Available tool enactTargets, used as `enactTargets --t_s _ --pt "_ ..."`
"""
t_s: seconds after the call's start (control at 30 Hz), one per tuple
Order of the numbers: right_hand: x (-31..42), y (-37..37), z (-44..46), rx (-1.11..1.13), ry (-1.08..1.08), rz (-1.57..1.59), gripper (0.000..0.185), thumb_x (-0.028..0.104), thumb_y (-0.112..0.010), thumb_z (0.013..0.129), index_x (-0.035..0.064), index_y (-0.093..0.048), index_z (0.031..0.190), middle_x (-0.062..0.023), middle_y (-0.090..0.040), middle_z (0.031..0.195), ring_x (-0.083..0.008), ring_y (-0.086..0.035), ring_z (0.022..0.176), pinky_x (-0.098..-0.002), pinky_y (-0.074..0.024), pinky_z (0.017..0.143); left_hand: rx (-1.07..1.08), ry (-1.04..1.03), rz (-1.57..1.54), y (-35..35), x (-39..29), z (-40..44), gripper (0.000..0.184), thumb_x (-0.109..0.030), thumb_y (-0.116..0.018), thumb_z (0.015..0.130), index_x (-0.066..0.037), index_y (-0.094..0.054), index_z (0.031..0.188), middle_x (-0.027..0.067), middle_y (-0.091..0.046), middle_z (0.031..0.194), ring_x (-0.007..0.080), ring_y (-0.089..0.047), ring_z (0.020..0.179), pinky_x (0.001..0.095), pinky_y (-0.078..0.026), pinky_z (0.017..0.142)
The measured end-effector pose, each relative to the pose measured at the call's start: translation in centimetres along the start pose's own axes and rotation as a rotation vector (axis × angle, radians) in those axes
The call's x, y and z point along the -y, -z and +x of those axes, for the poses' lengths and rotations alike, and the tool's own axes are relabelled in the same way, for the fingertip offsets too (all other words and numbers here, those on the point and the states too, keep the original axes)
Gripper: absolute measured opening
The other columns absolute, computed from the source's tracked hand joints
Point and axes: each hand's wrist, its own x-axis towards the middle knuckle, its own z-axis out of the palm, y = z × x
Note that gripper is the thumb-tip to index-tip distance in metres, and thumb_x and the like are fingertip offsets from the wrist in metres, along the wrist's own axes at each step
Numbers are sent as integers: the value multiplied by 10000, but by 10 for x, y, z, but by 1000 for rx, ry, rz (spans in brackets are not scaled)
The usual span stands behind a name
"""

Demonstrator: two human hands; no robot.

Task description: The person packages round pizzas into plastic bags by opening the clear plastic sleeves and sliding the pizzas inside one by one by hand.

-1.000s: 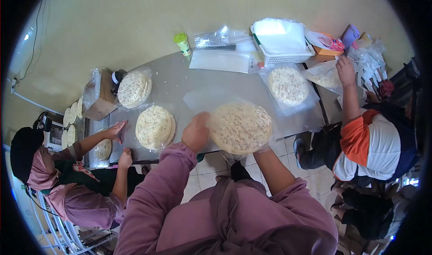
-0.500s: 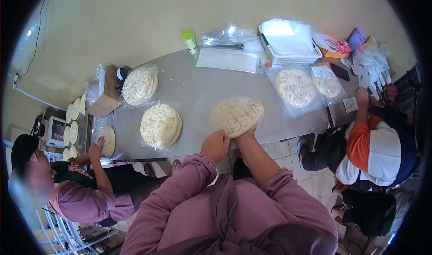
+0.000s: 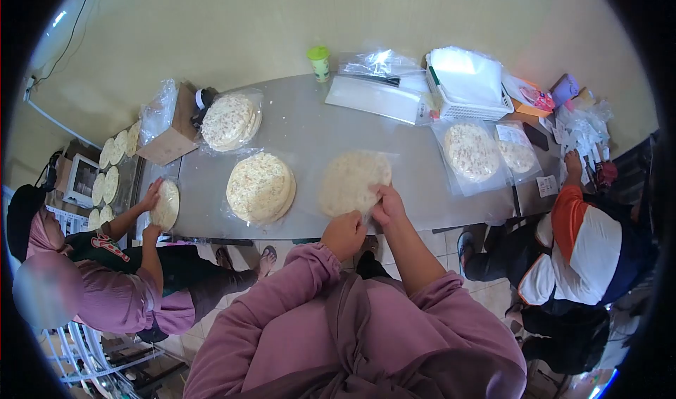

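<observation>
Over my link I see left hand [image 3: 343, 235] and right hand [image 3: 389, 205] gripping bagged flatbread [image 3: 354, 181], table [image 3: 292, 121] near side; flatbread stack [image 3: 258, 188] left.

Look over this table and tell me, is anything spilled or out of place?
Small pale specks, possibly crumbs, dot the table right of the far stack of discs. The nearer stack of discs is uneven, its layers offset rightward. Crumpled plastic is heaped loosely at the right end.

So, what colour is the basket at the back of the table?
The basket is white, best seen in the head view.
</observation>
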Motion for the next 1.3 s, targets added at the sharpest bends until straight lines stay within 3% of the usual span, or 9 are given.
enactTargets --t_s 0.17,0.23,0.47,0.7,0.8,0.93,1.13,1.2,1.3 --pt "1 10 -23 -90 -279 -77 541 -11 -516 768 27 -337 1277 -170 -503 1170 -333 -496 1091 -494 -406 944 66 -47 20 -5 10 -19 152 -159 -501 762 -8 -518 761 204 -559 720 385 -545 716 450 -417 629" --pt "-21 29 -21 -11 -374 38 373 65 -540 805 3 -460 1164 -160 -567 1050 -328 -550 997 -472 -438 899 127 -114 22 -13 7 -24 145 -154 -499 762 -12 -526 766 198 -567 731 382 -551 724 454 -420 638" --pt "0 19 -38 -65 -427 110 378 108 -562 822 -5 -463 1169 -166 -556 1097 -328 -555 987 -450 -450 881 260 -270 44 -17 -23 -10 154 -162 -498 784 -42 -566 852 154 -588 773 339 -567 746 411 -451 664" --pt "102 79 -26 -86 110 106 482 122 -599 811 72 -397 1246 -123 -525 1141 -257 -552 1005 -373 -510 695 384 -255 -81 -22 -45 28 182 -164 -563 802 -44 -552 938 118 -567 865 255 -565 707 335 -459 639" --pt "171 62 -44 -273 291 -52 471 115 -582 819 41 -392 1244 -129 -510 1185 -287 -497 1103 -403 -440 896 384 -211 -108 -33 -56 56 181 -116 -524 781 -51 -528 950 117 -559 885 293 -577 790 360 -468 687" --pt "229 88 -37 -372 460 -109 503 122 -597 809 30 -373 1250 -125 -533 1150 -282 -549 1025 -410 -493 789 340 -297 -122 -66 -64 108 167 -73 -523 747 -41 -561 906 123 -558 886 253 -567 736 323 -460 648" --pt "309 142 -54 -584 -191 -1256 183 153 -602 783 7 -634 888 -99 -631 715 -197 -605 566 -285 -495 496 421 -349 -89 -103 -93 186 86 -54 -511 699 -40 -591 728 116 -562 837 298 -560 775 363 -460 692" --pt "347 128 -65 -596 -195 -1420 241 221 -638 771 -20 -647 789 -107 -634 661 -155 -587 521 -302 -495 512 454 -310 -81 -109 -101 201 84 -92 -542 693 -47 -605 727 120 -572 834 300 -562 786 370 -459 698" --pt "393 87 -55 -664 195 -1684 249 202 -636 759 -31 -645 845 -141 -646 720 -255 -624 629 -344 -493 627 463 -293 -48 -115 -106 218 123 -152 -577 713 -57 -625 775 121 -585 874 303 -569 817 374 -462 716"
